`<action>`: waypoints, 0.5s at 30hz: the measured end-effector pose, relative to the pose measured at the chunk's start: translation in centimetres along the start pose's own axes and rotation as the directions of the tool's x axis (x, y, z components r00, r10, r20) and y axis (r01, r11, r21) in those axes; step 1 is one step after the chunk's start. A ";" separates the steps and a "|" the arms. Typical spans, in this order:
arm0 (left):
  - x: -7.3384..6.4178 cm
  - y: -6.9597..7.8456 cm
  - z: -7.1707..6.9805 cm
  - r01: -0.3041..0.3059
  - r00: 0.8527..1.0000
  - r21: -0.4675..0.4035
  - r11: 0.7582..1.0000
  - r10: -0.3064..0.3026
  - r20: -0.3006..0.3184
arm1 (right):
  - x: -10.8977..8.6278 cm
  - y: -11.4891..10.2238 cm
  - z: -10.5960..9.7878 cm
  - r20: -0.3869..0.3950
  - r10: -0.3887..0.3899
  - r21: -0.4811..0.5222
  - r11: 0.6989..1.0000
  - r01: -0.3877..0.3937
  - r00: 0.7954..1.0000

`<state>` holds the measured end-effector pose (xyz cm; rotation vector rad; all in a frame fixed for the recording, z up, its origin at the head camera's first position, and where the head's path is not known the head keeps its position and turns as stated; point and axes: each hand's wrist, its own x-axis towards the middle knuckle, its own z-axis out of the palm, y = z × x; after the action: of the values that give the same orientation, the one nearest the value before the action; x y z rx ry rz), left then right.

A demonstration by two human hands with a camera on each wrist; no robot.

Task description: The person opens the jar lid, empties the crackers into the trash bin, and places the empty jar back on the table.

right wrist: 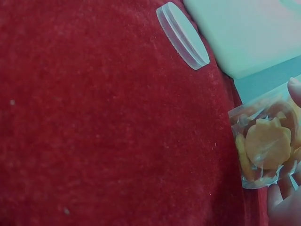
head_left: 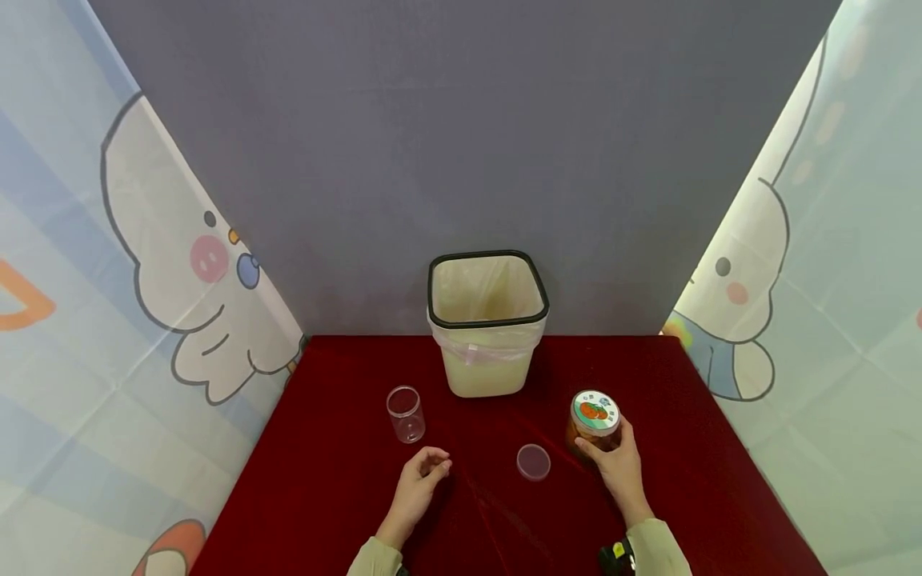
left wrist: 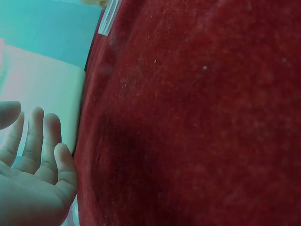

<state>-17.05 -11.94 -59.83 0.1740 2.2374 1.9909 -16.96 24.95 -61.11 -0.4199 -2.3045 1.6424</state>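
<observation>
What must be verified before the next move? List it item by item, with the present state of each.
1. Right hand has a grip on the filled jar: ok, thumb and fingers are around it.
2. Filled jar covered: ok, the printed lid sits on top.
3. Filled jar lifted clear of the red cloth: cannot tell.
4. Left hand free: ok, it holds nothing.
5. Clear jar upright: ok, standing on the cloth.
6. Clear jar closed: not ok, its mouth is open; a clear lid lies apart from it.

Clear jar (head_left: 593, 419), lidded and upright
</observation>
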 end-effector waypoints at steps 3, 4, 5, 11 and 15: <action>-0.1 0.9 0.0 -0.008 1.000 0.003 1.000 0.008 0.005 | 0.2 -0.1 0.1 -0.008 -0.001 0.001 1.000 0.001 1.000; -0.2 1.2 0.0 -0.005 1.000 0.000 1.000 0.005 0.009 | 0.2 0.0 0.1 -0.009 0.001 0.004 1.000 -0.001 1.000; -0.3 1.4 -0.1 -0.008 1.000 -0.002 1.000 0.008 0.011 | 0.2 0.0 0.2 -0.011 0.001 0.008 1.000 -0.001 1.000; -0.7 1.9 0.2 -0.024 0.999 -0.024 0.999 0.025 0.020 | -0.4 0.1 0.4 -0.013 -0.011 0.045 0.999 0.011 1.000; -0.4 2.0 0.2 -0.053 0.998 -0.030 0.998 0.054 0.013 | -0.7 -0.5 0.6 -0.030 -0.027 0.055 0.998 0.029 0.999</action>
<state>-16.62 -11.55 -57.88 0.2462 2.2163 2.0417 -16.60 23.96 -60.88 -0.3945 -2.2284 1.6712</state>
